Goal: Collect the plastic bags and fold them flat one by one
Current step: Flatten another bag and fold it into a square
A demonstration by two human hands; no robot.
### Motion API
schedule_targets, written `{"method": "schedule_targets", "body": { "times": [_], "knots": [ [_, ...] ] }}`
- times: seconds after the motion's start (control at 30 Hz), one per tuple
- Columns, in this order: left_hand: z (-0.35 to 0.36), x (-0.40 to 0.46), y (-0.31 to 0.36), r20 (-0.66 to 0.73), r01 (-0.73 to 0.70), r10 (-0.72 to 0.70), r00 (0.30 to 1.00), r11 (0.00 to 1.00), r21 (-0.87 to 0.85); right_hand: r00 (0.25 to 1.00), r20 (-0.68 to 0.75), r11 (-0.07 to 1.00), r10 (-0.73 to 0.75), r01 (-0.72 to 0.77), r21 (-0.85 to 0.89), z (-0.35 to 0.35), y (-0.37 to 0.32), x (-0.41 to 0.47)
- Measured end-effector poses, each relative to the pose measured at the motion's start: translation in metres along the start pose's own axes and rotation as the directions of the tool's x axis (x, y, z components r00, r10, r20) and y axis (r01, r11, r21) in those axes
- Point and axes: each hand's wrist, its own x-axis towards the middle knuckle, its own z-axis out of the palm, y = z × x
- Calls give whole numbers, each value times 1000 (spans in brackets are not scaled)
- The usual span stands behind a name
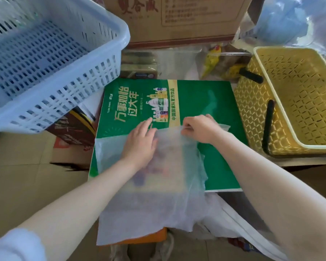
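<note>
Two hands work one translucent plastic bag [151, 194] on the green box [215, 110]: left hand [139, 142] presses flat, right hand [199, 129] pinches its edge; blue basket [51, 59] and yellow basket [297, 102] flank them.

A single head-worn camera looks forward and steeply down onto a green box [205, 102], which fills the middle of the wide-angle view at close range. Both forearms enter from the bottom corners and converge over the box, so the viewpoint sits just behind and above it. Left of the box a blue basket [105, 59] bulges toward the lens; right of it stands a yellow basket [282, 117]; beyond it a carton [177, 19] meets the top edge. Straight lines bow near the borders.
</note>
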Motion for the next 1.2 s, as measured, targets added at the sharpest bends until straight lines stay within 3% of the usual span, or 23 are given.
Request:
{"method": "schedule_targets", "body": {
  "times": [0.07,0.13,0.33,0.5,0.57,0.63,0.7,0.77,0.83,0.87,0.93,1.07,1.2],
  "knots": [
    [16,0,-5,180,23,-30,983,999,42,999,51,1000,14,-13,-9,9,4,1],
    [26,-7,-16,236,-7,-27,971,990,143,995,86,999,42,-43,2,15,14,-3],
    [26,-22,-41,235,-108,51,971,966,236,974,111,968,197,-212,134,16,53,-20],
    [20,-27,-49,236,-143,88,968,963,228,931,152,943,332,-334,-14,5,62,-29],
    [20,-27,-50,228,-141,88,970,964,227,889,67,885,452,-439,-153,6,58,-36],
    [22,-27,-50,225,-140,86,971,961,237,874,-150,839,461,-485,-246,15,41,-40],
    [22,-28,-49,213,-138,87,973,961,239,877,-372,902,304,-391,-184,27,8,-36],
    [22,-27,-48,198,-125,80,977,966,227,874,-469,989,127,-147,-7,38,-35,-28],
    [22,-26,-47,182,-80,43,982,976,202,951,-309,986,29,23,166,49,-80,-22],
    [23,-26,-49,175,-48,14,984,980,195,983,-183,974,17,25,223,55,-97,-20],
    [23,-26,-51,157,-9,-21,987,982,188,997,-63,981,35,-22,194,73,-111,-18],
    [25,-26,-54,160,-6,-23,987,984,177,996,-33,997,77,-77,10,91,-88,-20],
    [26,-28,-63,165,29,-69,984,972,234,967,-34,968,252,-252,13,88,-40,-31]
  ]
}}
